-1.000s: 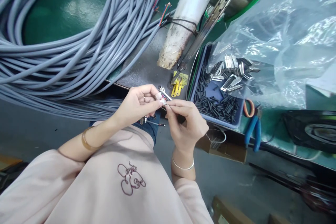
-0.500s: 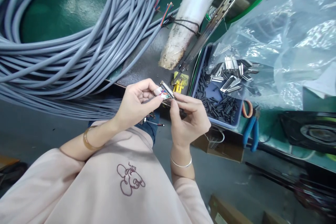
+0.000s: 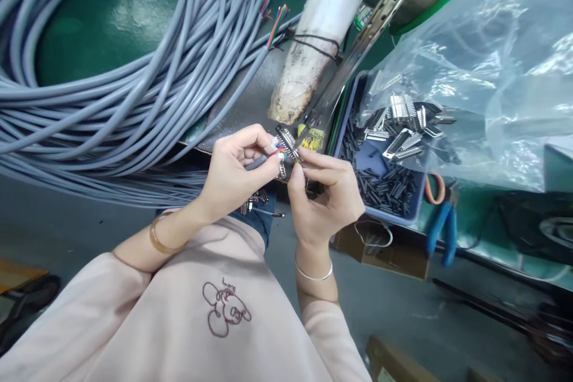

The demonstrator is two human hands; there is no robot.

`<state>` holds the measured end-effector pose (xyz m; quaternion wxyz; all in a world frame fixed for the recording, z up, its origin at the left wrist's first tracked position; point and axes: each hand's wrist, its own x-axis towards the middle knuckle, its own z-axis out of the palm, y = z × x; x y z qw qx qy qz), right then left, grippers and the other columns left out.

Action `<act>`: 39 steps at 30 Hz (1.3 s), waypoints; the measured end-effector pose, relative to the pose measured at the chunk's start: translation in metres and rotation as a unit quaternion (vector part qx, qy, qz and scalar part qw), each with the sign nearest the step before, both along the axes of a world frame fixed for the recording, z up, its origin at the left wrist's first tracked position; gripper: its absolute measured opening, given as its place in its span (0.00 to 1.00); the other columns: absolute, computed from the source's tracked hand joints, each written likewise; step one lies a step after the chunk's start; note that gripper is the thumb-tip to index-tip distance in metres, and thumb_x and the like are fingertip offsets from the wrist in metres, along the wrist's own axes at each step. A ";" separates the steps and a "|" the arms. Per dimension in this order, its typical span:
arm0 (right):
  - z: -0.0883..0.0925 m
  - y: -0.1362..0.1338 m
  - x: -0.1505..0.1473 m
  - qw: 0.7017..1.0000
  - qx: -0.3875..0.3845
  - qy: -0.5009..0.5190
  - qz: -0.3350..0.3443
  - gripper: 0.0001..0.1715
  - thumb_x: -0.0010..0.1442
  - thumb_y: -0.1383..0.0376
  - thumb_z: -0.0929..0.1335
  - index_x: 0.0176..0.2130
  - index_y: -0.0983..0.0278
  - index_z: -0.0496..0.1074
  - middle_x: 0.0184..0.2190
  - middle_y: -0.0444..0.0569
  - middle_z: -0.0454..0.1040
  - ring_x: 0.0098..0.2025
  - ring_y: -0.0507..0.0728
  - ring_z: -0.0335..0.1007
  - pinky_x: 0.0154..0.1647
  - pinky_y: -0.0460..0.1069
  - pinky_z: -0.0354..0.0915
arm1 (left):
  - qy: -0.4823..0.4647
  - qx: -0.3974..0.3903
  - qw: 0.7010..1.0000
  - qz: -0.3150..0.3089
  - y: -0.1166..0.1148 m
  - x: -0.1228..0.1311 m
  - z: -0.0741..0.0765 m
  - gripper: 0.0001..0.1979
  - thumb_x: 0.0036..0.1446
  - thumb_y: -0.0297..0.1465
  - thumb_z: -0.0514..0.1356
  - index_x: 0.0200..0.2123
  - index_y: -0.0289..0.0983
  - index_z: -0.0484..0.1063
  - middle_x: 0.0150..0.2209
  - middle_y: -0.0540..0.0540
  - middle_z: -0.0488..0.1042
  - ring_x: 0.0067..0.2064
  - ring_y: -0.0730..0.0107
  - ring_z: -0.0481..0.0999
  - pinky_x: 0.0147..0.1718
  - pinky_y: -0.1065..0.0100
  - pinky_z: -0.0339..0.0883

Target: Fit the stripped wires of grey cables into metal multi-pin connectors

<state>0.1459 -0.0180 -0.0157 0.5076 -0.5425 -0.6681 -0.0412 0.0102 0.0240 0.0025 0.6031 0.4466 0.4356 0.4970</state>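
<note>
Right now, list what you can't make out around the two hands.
All in the head view:
- connector: pins and wire colours too small, partly covered by the fingertips of the left hand and right hand.
- grey cable end: its joint with the connector is hidden inside the left hand's grip.
- Parts in the blue tray: blurred by the plastic bag over them.
- cable coil: cut off by the left and top edges.

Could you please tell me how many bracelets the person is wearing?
2: an amber bangle on the left wrist and a thin silver bangle on the right wrist. The sleeves could hide others further up.
</note>
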 end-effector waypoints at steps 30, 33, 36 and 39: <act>0.005 0.002 -0.001 0.999 0.006 -0.035 -0.009 0.09 0.60 0.74 0.74 0.34 0.61 0.72 0.36 0.44 0.84 0.38 0.51 0.82 0.42 0.47 0.76 | 0.001 0.031 0.999 -0.016 0.002 0.000 -0.001 0.10 0.47 0.25 0.66 0.25 0.36 0.65 0.24 0.54 0.69 0.21 0.84 0.64 0.19 0.80 0.60; 0.007 0.004 -0.002 0.999 0.010 -0.033 -0.011 0.09 0.60 0.73 0.74 0.34 0.61 0.73 0.36 0.44 0.84 0.38 0.51 0.81 0.42 0.47 0.76 | 0.012 0.052 0.999 -0.003 0.003 0.001 -0.001 0.09 0.48 0.26 0.66 0.25 0.36 0.66 0.25 0.53 0.71 0.22 0.83 0.65 0.20 0.80 0.61; 0.008 0.005 -0.002 0.999 0.013 -0.033 -0.017 0.08 0.60 0.73 0.74 0.35 0.61 0.74 0.37 0.44 0.83 0.39 0.52 0.81 0.43 0.48 0.77 | 0.026 0.068 0.997 0.012 0.004 0.001 0.001 0.09 0.48 0.26 0.66 0.24 0.36 0.67 0.24 0.52 0.71 0.23 0.83 0.66 0.20 0.80 0.61; 0.008 0.002 -0.003 0.999 0.013 -0.039 -0.015 0.09 0.60 0.73 0.74 0.35 0.61 0.74 0.38 0.45 0.83 0.39 0.52 0.82 0.42 0.47 0.77 | 0.033 0.066 0.997 0.005 0.004 -0.001 0.000 0.09 0.47 0.27 0.66 0.24 0.36 0.67 0.25 0.52 0.73 0.24 0.82 0.67 0.21 0.80 0.61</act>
